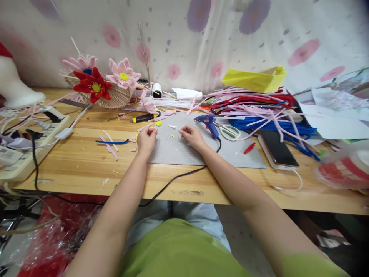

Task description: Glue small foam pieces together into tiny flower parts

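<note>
Both curled hands, left hand (146,139) and right hand (192,136), rest on gridded grey mat (178,154).

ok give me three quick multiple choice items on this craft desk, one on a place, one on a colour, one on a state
1. Where does the glue gun lie?
A. on the grey mat, beside the right hand
B. in the basket
C. on the phone

2. What colour is the petal ring of the flower with the yellow centre, left of the pink one?
A. blue
B. red
C. white

3. How is the left hand?
A. flat and open
B. fingers pinched together at the mat's edge
C. gripping scissors

Answers: 1 A, the gun rests on the mat; 2 B, its petals are red; 3 B, its fingertips meet.
</note>
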A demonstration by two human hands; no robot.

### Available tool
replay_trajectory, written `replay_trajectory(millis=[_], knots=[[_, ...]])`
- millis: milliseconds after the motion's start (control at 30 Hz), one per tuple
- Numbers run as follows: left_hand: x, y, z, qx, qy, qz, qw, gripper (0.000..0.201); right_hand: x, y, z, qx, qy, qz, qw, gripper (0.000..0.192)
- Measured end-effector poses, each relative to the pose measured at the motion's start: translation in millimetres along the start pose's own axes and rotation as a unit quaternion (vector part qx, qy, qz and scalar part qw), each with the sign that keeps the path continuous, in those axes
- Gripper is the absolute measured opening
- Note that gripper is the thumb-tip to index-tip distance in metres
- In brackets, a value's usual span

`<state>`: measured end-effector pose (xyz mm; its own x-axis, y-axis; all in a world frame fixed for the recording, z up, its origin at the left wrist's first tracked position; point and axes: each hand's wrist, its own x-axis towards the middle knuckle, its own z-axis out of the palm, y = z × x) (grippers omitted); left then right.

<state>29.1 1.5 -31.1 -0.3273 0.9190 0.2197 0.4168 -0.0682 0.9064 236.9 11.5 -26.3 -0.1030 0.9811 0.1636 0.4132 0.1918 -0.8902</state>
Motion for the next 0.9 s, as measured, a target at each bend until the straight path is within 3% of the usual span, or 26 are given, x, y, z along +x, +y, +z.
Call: replay_trajectory(millis=[200,400,467,567,700,767,833,900], knots=[[7.6,0.6,-4.3,-0.081,0.081,-0.025,0.993,0.015,10.9,-21.2,-6.1,-0.066,0.030,-0.014,0.997,0.009],[11.9,9.1,-14.2,-0.128,0.131,-0.067,0.981,0.009,16.5,-32.5,-16.6,-0.015,-0.011,0.008,1.000,0.003],[10.2,8.9,-12.8,-0.131,0.101,-0.079,0.983,0.011,11.4,-29.0,-23.5,-0.006,-0.030,0.032,0.999,0.008],[2.8,8.5,-6.7,-0.103,0.011,-0.073,0.992,0.015,-2.5,-23.9,-43.6,-0.004,-0.073,0.063,0.995,0.020],[-10.9,11.6,2.6,-0.012,-0.078,-0.039,0.996,0.013,-23.9,-22.3,-93.8,-0.007,-0.186,0.093,0.978,0.030],[-16.1,14.0,6.2,0.016,-0.110,-0.021,0.994,0.012,-30.8,-19.1,-120.1,-0.022,-0.212,0.113,0.971,0.036],[-19.4,15.7,8.9,0.035,-0.133,-0.009,0.990,0.013,-32.6,-11.9,-137.1,-0.045,-0.165,0.111,0.979,0.039],[-21.4,16.8,11.0,0.045,-0.150,-0.005,0.988,0.014,-29.3,-1.5,-139.7,-0.074,-0.019,0.101,0.992,0.039]])
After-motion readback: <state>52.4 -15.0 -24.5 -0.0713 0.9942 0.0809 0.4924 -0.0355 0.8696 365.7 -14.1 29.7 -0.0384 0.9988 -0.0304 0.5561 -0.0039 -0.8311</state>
